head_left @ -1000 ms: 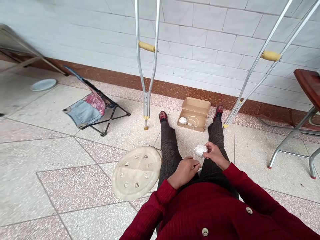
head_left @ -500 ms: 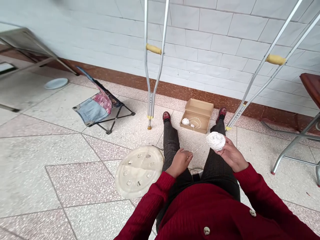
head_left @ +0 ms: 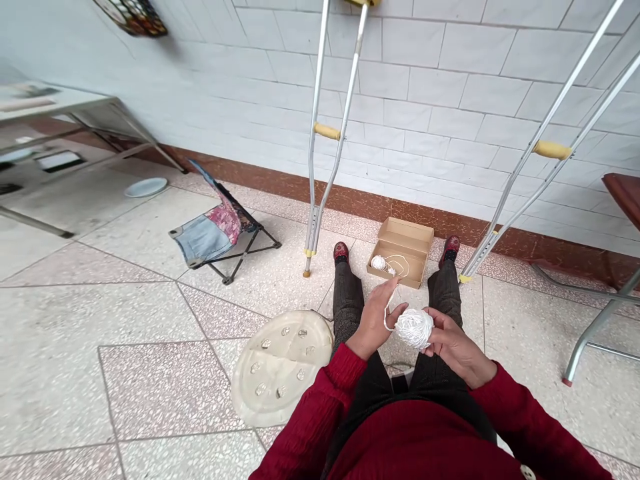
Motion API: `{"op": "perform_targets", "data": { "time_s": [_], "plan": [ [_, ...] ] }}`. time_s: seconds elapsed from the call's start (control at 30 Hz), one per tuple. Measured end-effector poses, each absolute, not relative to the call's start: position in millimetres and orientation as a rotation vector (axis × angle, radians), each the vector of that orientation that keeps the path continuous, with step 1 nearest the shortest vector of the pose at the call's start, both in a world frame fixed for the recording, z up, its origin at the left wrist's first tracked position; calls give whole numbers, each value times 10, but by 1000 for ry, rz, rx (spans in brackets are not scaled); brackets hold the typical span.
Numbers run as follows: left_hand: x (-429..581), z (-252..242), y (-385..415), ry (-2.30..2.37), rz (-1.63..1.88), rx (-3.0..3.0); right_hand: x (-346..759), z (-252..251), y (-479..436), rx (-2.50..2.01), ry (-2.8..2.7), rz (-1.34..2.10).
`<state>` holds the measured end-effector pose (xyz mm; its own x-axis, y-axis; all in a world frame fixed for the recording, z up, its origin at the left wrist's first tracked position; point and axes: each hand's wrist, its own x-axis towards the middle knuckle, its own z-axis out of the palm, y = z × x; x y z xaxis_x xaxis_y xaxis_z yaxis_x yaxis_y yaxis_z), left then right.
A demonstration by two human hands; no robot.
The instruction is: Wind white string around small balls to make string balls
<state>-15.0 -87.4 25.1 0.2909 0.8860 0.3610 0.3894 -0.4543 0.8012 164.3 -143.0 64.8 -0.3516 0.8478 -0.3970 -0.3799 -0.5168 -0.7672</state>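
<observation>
I sit with my legs stretched out on a tiled floor, wearing a red cardigan. My right hand (head_left: 453,343) cups a white ball of string (head_left: 414,328) above my lap. My left hand (head_left: 379,315) is right beside the ball, its fingers pinching the loose strand of string (head_left: 386,313) that loops down to the ball. Between my feet lies an open cardboard box (head_left: 403,253) holding another small ball of string (head_left: 379,263) and loose coils.
A round cream plastic lid (head_left: 280,367) lies on the floor by my left leg. Two metal crutches (head_left: 320,147) (head_left: 540,153) lean on the tiled wall. A small folding stool (head_left: 223,230) stands left. Table legs (head_left: 595,327) stand right, a metal table (head_left: 60,107) far left.
My right hand brought the ball down and closer to my left hand. My left hand rose with the strand. The view tilted up a little.
</observation>
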Motion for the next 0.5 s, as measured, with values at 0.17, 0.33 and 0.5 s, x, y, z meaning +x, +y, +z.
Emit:
{"op": "perform_targets", "data": {
  "time_s": [0.17,0.33,0.5],
  "plan": [
    [-268,394,-803,1058,954,1957,1631,557,-1433,-1031,-683,2007],
    [-503,178,-1010,1165,647,2113,1857,461,-1227,-1102,-513,1735],
    [-414,-51,-1164,1272,691,1950,1856,342,-1202,-1142,-669,1736]
  ]
}}
